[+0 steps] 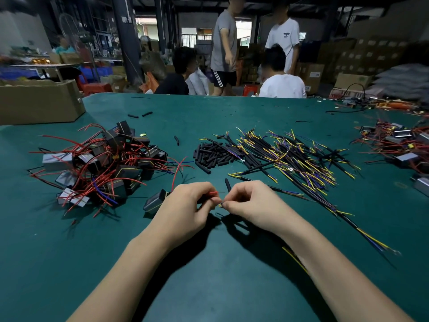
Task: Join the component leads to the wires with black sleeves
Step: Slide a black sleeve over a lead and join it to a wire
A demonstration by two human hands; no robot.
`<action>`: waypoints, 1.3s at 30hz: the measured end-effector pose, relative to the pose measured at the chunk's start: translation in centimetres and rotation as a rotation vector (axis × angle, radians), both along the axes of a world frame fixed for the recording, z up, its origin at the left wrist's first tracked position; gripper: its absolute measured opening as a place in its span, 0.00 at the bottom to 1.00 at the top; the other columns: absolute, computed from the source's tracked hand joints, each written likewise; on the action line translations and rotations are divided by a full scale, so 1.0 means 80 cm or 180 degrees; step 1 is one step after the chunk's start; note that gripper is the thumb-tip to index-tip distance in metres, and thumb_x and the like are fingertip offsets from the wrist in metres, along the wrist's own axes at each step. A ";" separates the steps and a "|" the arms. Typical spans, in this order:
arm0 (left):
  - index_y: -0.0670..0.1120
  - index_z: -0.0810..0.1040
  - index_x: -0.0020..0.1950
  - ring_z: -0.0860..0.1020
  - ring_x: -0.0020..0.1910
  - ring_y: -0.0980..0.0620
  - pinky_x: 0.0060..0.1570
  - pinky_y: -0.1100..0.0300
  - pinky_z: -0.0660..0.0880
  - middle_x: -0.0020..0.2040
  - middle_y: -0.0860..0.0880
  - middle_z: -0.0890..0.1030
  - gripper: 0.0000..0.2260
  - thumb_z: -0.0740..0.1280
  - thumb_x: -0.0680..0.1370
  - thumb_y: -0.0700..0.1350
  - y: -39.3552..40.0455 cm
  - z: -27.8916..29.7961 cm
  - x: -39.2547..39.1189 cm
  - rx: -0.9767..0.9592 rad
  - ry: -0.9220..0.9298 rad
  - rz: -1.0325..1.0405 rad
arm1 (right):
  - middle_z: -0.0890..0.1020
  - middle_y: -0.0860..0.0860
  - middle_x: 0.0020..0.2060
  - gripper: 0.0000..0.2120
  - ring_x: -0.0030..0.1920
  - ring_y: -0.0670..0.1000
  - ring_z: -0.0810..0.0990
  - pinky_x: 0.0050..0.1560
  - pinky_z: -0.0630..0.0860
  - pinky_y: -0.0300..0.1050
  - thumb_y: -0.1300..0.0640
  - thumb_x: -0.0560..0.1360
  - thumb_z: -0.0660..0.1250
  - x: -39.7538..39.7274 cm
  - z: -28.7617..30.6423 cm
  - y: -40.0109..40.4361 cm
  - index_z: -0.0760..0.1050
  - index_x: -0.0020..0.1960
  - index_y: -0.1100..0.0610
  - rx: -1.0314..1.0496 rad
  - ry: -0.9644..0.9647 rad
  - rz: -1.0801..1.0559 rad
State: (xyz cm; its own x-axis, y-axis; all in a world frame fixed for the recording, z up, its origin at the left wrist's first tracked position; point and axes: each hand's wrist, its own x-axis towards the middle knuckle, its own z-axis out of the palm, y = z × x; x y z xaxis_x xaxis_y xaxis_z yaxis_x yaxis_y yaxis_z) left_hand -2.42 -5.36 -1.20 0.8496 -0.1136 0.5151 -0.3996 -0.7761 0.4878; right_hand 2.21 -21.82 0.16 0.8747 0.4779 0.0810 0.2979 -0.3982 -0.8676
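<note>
Head view, left to right: heap of boxy black components with red leads (102, 163); left hand (185, 205) pinching thin red lead (212, 194), lying crosswise; right hand (250, 203) pinching wire tip beside short black sleeve (227, 185), upright; black-sheathed yellow-blue wires (290, 159) on green table (209, 275).

Overhead light falls evenly on the green table (232, 108), and the hands and forearms cast dark, soft-edged shadows toward the near side. The far room is dim, with bright windows (196, 37) blown out. Wide-angle distortion bends the edges; the background and far right look blurred.
</note>
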 end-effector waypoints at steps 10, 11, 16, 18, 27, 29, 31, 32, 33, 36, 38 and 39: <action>0.48 0.78 0.43 0.77 0.37 0.60 0.42 0.61 0.72 0.35 0.57 0.79 0.04 0.66 0.77 0.43 -0.007 0.002 0.002 -0.0617 0.0349 0.0452 | 0.75 0.41 0.24 0.07 0.26 0.39 0.69 0.28 0.64 0.29 0.60 0.75 0.69 -0.001 -0.001 0.006 0.78 0.38 0.53 0.0284 0.0024 0.0034; 0.47 0.78 0.43 0.77 0.39 0.56 0.43 0.59 0.72 0.36 0.57 0.79 0.04 0.66 0.77 0.43 -0.008 0.003 0.001 -0.0551 0.0300 0.0431 | 0.75 0.41 0.25 0.07 0.26 0.38 0.68 0.28 0.63 0.29 0.58 0.75 0.69 0.002 -0.003 0.003 0.79 0.38 0.53 0.0344 0.0338 0.0106; 0.44 0.78 0.41 0.77 0.39 0.54 0.43 0.59 0.73 0.36 0.54 0.79 0.04 0.69 0.76 0.41 -0.008 0.005 -0.001 -0.0527 0.0085 0.0389 | 0.74 0.45 0.29 0.07 0.29 0.41 0.66 0.28 0.61 0.30 0.58 0.76 0.68 0.004 -0.007 0.002 0.78 0.38 0.54 0.0715 0.0670 0.0155; 0.45 0.78 0.40 0.78 0.38 0.52 0.42 0.58 0.73 0.34 0.53 0.80 0.05 0.69 0.75 0.42 -0.009 0.006 0.000 -0.0646 0.0195 0.0461 | 0.72 0.43 0.26 0.08 0.27 0.40 0.66 0.28 0.62 0.30 0.62 0.75 0.68 0.000 -0.004 0.006 0.76 0.38 0.57 0.0654 0.0151 0.0112; 0.47 0.77 0.35 0.71 0.27 0.65 0.31 0.73 0.67 0.31 0.53 0.79 0.12 0.65 0.78 0.44 -0.006 0.018 -0.001 -0.1395 0.1005 0.0352 | 0.72 0.52 0.39 0.05 0.41 0.53 0.72 0.32 0.62 0.40 0.63 0.74 0.66 -0.016 0.005 0.013 0.71 0.40 0.61 -0.0820 -0.2957 -0.0028; 0.45 0.78 0.38 0.72 0.29 0.63 0.34 0.71 0.68 0.32 0.52 0.79 0.10 0.65 0.78 0.45 -0.005 0.018 0.000 -0.1404 0.0984 0.0352 | 0.72 0.50 0.38 0.05 0.40 0.51 0.71 0.35 0.64 0.41 0.62 0.75 0.66 -0.013 0.002 0.012 0.73 0.41 0.60 -0.0577 -0.2643 -0.0047; 0.45 0.78 0.40 0.74 0.33 0.60 0.39 0.67 0.71 0.34 0.53 0.79 0.07 0.66 0.78 0.44 -0.007 0.015 -0.001 -0.1266 0.0800 0.0367 | 0.72 0.48 0.37 0.04 0.39 0.50 0.72 0.40 0.70 0.47 0.61 0.76 0.66 -0.008 -0.002 0.011 0.75 0.42 0.60 -0.0263 -0.2130 -0.0030; 0.45 0.79 0.41 0.75 0.34 0.59 0.40 0.65 0.72 0.34 0.54 0.80 0.06 0.67 0.77 0.45 -0.008 0.013 -0.001 -0.1202 0.0729 0.0354 | 0.73 0.48 0.37 0.04 0.38 0.51 0.72 0.41 0.71 0.48 0.62 0.75 0.66 -0.005 -0.004 0.011 0.76 0.41 0.60 -0.0135 -0.1928 -0.0055; 0.45 0.79 0.42 0.76 0.35 0.60 0.41 0.66 0.72 0.35 0.54 0.81 0.05 0.69 0.76 0.45 -0.008 0.013 -0.002 -0.1169 0.0695 0.0327 | 0.74 0.49 0.36 0.05 0.38 0.51 0.73 0.42 0.71 0.47 0.63 0.75 0.67 -0.003 -0.006 0.011 0.76 0.41 0.60 -0.0027 -0.1760 -0.0087; 0.46 0.79 0.43 0.79 0.40 0.60 0.45 0.64 0.75 0.39 0.54 0.82 0.03 0.71 0.74 0.43 -0.007 0.008 -0.003 -0.0862 0.0541 0.0349 | 0.76 0.54 0.38 0.06 0.39 0.51 0.74 0.44 0.70 0.42 0.62 0.75 0.67 0.000 -0.008 0.011 0.76 0.39 0.56 0.0083 -0.1298 -0.0108; 0.47 0.78 0.45 0.80 0.42 0.56 0.48 0.58 0.76 0.40 0.54 0.81 0.04 0.71 0.73 0.42 -0.006 0.006 -0.003 -0.0507 0.0301 0.0382 | 0.77 0.50 0.37 0.09 0.36 0.46 0.72 0.40 0.68 0.37 0.60 0.76 0.67 0.001 -0.010 0.010 0.75 0.37 0.52 0.0082 -0.0942 -0.0059; 0.48 0.77 0.45 0.79 0.42 0.54 0.48 0.56 0.76 0.39 0.54 0.80 0.05 0.71 0.73 0.42 -0.007 0.006 -0.004 -0.0390 0.0186 0.0361 | 0.76 0.46 0.35 0.10 0.33 0.44 0.71 0.37 0.67 0.35 0.60 0.76 0.67 0.002 -0.010 0.010 0.74 0.37 0.51 0.0108 -0.0714 0.0002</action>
